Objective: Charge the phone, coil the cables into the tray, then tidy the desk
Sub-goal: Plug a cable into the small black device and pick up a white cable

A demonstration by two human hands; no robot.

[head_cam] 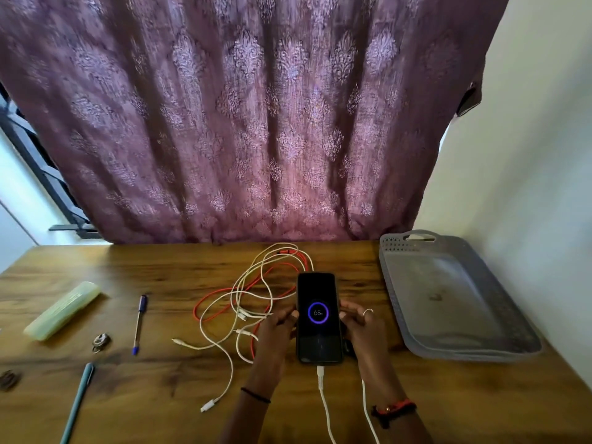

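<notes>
Phone (318,315) lies screen-up on the desk (160,270), directly in front of the person, its long axis running straight away from the body and its port end nearest. The screen shows a charging ring reading 68, and a white charging cable (323,389) is seated in the near end, so the charging step is judged complete. The left hand (277,328) holds the left long edge and the right hand (362,325) the right long edge, fingers (349,310) lightly curled against the casing on both sides. The loose cables (256,290), white and red, lie tangled just left of the phone and behind it, touching the left hand's side; that hand is the nearer. The tray (448,302) stands on the opposite side, beyond the right hand, apart from the phone. Coiling is therefore judged to require a gather from the left and a carry across the phone to the right.
</notes>
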